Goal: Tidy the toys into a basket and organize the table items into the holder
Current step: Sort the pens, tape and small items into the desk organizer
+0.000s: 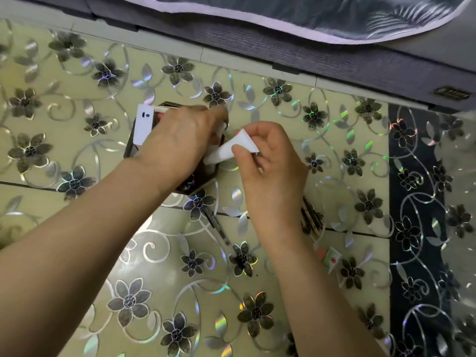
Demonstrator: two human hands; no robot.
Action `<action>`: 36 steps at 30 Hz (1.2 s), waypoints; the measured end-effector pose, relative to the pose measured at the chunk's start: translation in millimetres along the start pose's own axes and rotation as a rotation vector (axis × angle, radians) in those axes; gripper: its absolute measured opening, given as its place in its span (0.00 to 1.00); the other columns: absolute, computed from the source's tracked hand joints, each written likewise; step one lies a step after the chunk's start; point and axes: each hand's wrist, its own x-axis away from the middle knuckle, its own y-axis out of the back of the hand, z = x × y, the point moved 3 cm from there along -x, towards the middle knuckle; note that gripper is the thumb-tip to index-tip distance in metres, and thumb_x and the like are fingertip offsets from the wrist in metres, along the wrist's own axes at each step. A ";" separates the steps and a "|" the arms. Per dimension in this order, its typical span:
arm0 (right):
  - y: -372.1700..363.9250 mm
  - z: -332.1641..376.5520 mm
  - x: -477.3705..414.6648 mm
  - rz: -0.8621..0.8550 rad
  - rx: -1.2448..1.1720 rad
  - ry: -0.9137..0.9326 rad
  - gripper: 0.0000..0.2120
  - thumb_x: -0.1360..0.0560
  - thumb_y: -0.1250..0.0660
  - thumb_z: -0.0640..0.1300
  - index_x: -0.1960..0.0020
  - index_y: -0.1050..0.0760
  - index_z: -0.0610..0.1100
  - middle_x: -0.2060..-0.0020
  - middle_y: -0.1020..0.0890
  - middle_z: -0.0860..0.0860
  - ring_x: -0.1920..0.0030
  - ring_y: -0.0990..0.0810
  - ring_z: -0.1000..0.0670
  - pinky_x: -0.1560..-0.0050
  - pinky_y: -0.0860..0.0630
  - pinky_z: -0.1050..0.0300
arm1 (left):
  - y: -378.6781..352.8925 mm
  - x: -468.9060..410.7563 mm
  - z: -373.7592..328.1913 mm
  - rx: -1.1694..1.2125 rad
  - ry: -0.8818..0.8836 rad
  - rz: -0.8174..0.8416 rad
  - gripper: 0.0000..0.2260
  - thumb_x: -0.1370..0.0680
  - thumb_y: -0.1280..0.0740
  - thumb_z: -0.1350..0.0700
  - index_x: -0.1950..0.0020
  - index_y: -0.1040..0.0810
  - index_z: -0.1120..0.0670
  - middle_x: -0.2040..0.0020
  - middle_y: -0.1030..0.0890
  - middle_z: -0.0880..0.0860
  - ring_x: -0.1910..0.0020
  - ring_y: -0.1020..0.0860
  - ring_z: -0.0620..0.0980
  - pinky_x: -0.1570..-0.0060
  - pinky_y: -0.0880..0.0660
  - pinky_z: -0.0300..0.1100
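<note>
A dark hexagonal holder stands on the table at centre left, with a white card-like item upright in it. My left hand lies over the holder's top, fingers curled at its far right rim; whether it grips anything is hidden. My right hand pinches a white folded piece whose lower end points into the holder. Several dark pens or pencils lie on the table to the right of my right wrist. A single dark pen lies between my forearms.
A small green and pink tube lies near the pens. The table has a shiny floral cover, with a dark strip at the right. A grey sofa edge with a patterned cloth runs along the far side.
</note>
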 end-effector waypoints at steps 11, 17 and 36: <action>-50.9 -15.2 1.6 0.149 0.271 0.251 0.01 0.27 0.30 0.41 0.57 0.21 0.43 0.69 0.18 0.47 0.68 0.23 0.43 0.67 0.26 0.50 | -11.4 2.1 17.5 0.074 0.058 -0.218 0.10 0.26 0.36 0.58 0.48 0.19 0.54 0.49 0.21 0.55 0.54 0.22 0.59 0.58 0.27 0.48; -38.2 -20.7 10.2 0.106 0.239 0.170 0.10 0.27 0.31 0.38 0.47 0.19 0.44 0.61 0.15 0.47 0.61 0.20 0.44 0.59 0.30 0.53 | -7.0 12.9 6.0 0.174 0.063 -0.312 0.17 0.26 0.38 0.61 0.39 0.21 0.53 0.41 0.21 0.53 0.45 0.22 0.54 0.46 0.28 0.42; 125.8 -162.3 113.8 0.060 0.780 -0.412 0.09 0.24 0.35 0.44 0.45 0.26 0.45 0.46 0.25 0.44 0.50 0.23 0.39 0.56 0.28 0.50 | -192.0 116.9 -197.8 0.138 0.017 0.301 0.20 0.19 0.54 0.46 0.38 0.27 0.53 0.53 0.23 0.52 0.60 0.23 0.54 0.63 0.29 0.46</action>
